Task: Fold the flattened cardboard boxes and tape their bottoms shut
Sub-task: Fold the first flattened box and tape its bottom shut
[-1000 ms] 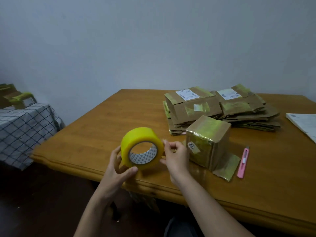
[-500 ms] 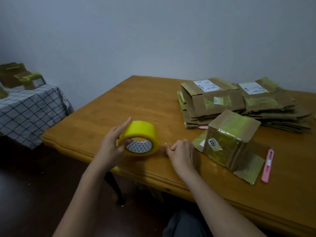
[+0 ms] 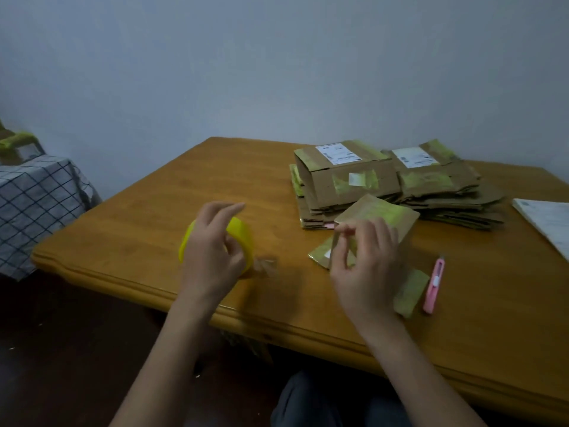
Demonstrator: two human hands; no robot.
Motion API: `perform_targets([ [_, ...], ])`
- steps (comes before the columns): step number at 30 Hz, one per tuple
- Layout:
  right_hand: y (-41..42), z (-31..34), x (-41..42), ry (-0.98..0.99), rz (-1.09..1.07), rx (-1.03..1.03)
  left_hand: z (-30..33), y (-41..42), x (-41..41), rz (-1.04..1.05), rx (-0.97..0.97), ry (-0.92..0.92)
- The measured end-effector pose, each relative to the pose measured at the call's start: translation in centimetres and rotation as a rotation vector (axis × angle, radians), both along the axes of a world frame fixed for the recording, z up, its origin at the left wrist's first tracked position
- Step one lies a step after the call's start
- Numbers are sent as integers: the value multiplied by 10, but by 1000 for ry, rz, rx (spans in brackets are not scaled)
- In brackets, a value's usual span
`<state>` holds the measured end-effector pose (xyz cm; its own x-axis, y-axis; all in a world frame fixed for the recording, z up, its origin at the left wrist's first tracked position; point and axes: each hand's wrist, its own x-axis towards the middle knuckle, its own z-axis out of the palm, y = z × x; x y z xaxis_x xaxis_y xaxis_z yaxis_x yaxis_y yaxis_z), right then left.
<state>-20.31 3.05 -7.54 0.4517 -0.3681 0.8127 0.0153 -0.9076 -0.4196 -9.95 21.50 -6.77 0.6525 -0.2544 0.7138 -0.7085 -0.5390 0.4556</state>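
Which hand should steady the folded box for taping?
Right. The right hand is already at the small folded cardboard box; the left hand is over the yellow tape roll.

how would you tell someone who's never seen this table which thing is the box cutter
On the wooden table, look near the front edge, right of the small folded box. The box cutter lies flat beside that box's open flap: a slim pink stick, the only pink thing among brown cardboard and the yellow tape roll.
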Motion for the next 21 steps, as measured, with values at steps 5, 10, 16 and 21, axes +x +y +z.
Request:
perform_targets([
  [5, -63, 5, -19, 201, 43, 127, -1, -86, -26, -367, -83, 439],
  [10, -94, -3, -23, 353, 159, 134, -14, -127, -36, -573, -320, 846],
  [16, -85, -12, -11, 301, 9, -15, -20, -130, -36, -532, -394, 888],
  [21, -89, -10, -19, 433, 74, -54, -20, -133, -43, -168, -240, 767],
])
